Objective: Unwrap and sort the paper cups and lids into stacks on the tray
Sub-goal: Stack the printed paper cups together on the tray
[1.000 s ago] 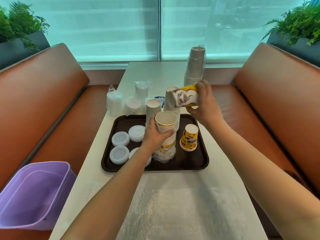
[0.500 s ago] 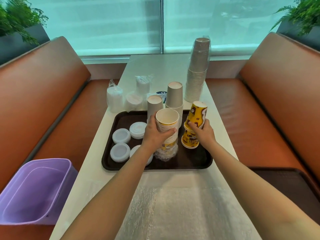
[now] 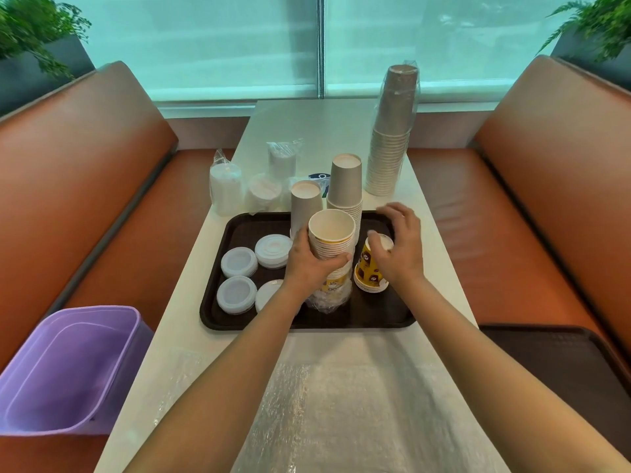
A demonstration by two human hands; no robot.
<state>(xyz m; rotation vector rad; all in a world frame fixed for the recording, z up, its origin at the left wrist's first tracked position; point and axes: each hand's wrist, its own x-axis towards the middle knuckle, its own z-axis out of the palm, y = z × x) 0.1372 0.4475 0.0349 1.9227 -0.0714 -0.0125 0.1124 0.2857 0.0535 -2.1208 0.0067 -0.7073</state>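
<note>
Yellow cups (image 3: pixel 370 268) under relaxed right hand (image 3: pixel 397 247) (fingers spread) — left hand (image 3: pixel 310 261) grasping upright cup stack (image 3: pixel 333 247), on tray (image 3: pixel 239 319)

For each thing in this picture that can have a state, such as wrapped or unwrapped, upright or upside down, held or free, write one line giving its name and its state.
left hand: grips the mouth-up yellow cup stack, wrapper bunched at its base.
right hand: over the upside-down yellow cups, fingers loosely curled; contact unclear.
grey cup stacks: unwrapped, upside down on the tray.
tall cup stack: wrapped, on the table.
lid stacks: unwrapped, on the tray.
lid packs: wrapped, off the tray.
purple bin: open.
</note>
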